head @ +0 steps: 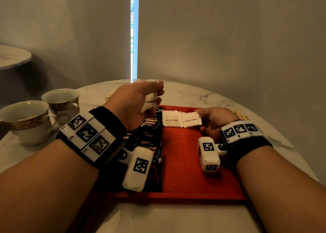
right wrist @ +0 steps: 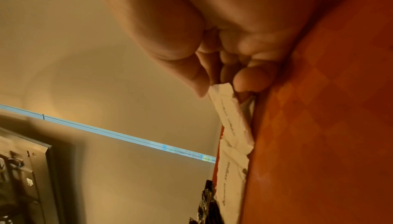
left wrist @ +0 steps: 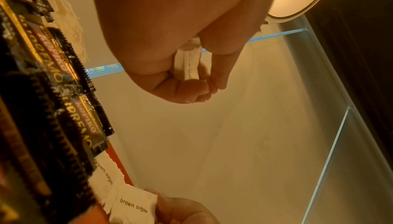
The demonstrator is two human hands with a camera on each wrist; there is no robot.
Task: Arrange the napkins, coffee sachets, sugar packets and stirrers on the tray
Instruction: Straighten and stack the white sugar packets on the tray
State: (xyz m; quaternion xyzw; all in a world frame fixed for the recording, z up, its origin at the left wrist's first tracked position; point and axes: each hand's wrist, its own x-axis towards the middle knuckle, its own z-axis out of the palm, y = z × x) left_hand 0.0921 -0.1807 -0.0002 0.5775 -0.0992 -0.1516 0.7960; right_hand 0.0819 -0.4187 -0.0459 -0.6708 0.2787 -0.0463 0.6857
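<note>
1. Your left hand [head: 135, 98] has its fingers [left wrist: 214, 78] curled round a small bunch of white brown sugar packets [head: 150, 102], held above the far left part of the tray; the left wrist view shows the packets' edges [left wrist: 188, 66] squeezed between thumb and fingers.
2. Your right hand [head: 214, 119] rests low on the tray's right side. Its thumb and fingers [right wrist: 251, 79] pinch the right edge of one brown sugar packet [head: 191, 120], which lies flat on the tray floor.
3. A second brown sugar packet [head: 171, 120] lies touching the left edge of that pinched one, so the two form a short row along the tray's far side.
4. Just left of that row, a column of black Kopiko coffee sachets [head: 151, 132] runs down the tray's left part, overlapping one another from far edge to near edge.
5. The red tray [head: 185, 162] sits on the round marble surface [head: 202, 95] directly in front of you.
6. Two gold-trimmed teacups [head: 30, 119] stand on the surface to the tray's left, close together.
7. Wooden stirrers [head: 240, 116] lie on the surface beyond your right wrist, outside the tray.
8. A second marble table [head: 14, 56] shows at the far left, well apart.
</note>
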